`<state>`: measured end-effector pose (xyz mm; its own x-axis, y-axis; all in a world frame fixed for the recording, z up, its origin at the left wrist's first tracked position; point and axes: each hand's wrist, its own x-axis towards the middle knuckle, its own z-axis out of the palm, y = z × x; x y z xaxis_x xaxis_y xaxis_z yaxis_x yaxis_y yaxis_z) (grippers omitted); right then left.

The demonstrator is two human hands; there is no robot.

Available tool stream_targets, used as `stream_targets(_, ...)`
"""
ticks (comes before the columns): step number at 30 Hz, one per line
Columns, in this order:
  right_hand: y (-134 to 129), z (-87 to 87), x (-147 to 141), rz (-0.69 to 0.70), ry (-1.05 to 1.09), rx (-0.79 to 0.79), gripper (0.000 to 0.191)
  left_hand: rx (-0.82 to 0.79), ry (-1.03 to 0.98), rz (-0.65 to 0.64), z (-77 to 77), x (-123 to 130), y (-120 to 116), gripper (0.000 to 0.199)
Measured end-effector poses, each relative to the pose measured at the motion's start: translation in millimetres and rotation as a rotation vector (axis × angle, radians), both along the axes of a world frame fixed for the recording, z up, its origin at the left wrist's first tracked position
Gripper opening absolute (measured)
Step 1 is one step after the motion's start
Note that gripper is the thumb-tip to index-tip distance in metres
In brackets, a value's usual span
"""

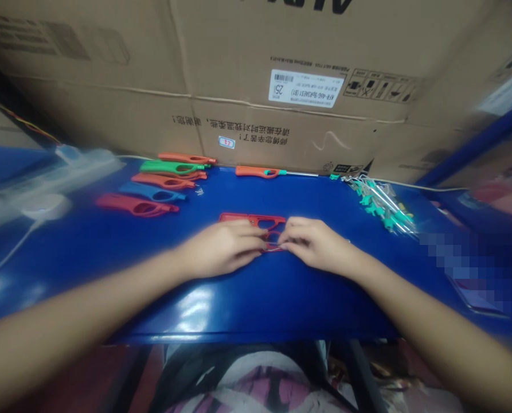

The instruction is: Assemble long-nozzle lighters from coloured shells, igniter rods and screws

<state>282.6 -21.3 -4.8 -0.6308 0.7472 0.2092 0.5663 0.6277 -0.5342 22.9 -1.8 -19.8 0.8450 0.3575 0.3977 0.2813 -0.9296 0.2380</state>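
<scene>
Two halves of a red lighter casing lie on the blue table in front of me, with the farther half [274, 219] showing its trigger opening. Over the nearer casing half [273, 246] both hands meet. My left hand [226, 248] is closed, fingertips pressing on the left part of that half. Thumb and fingers of my right hand [313, 244] pinch together at its right end. Whatever they hold there is small and hidden. Something thin and pale runs along the nearer half between the fingertips; blur keeps its kind unclear.
Several coloured lighter casings [155, 182] lie back left beside tiny pale pieces [199, 190]. An orange lighter [258, 171] with a metal tube rests against the cardboard box [238, 69]. Green-ended metal tubes [385, 203] are piled right. A white device [45, 206] with cable stands left.
</scene>
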Motion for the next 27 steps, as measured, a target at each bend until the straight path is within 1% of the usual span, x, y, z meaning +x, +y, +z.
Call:
stream_targets(4,-0.6,0.9,-0.7,-0.029,-0.011,-0.023,0.010,0.004,0.000,0.000,-0.2,0.3,0.2,0.027)
stream_targets(9,-1.0,2.8,-0.9,-0.064,-0.071,-0.007,0.007,0.002,0.006,0.005,1.0,1.5,-0.4,0.027)
stream_targets(15,-1.4,3.8,1.3,-0.009,-0.071,-0.003,0.014,-0.035,0.015,0.016,1.6,2.2,-0.2,0.025)
stream_targets(21,-1.8,4.9,2.3,-0.030,-0.073,-0.026,0.011,-0.017,0.026,0.026,0.6,2.4,-0.6,0.026)
stream_targets(27,-0.6,3.4,2.9,-0.006,-0.088,-0.007,0.011,0.005,0.043,0.026,1.2,1.8,0.6,0.026)
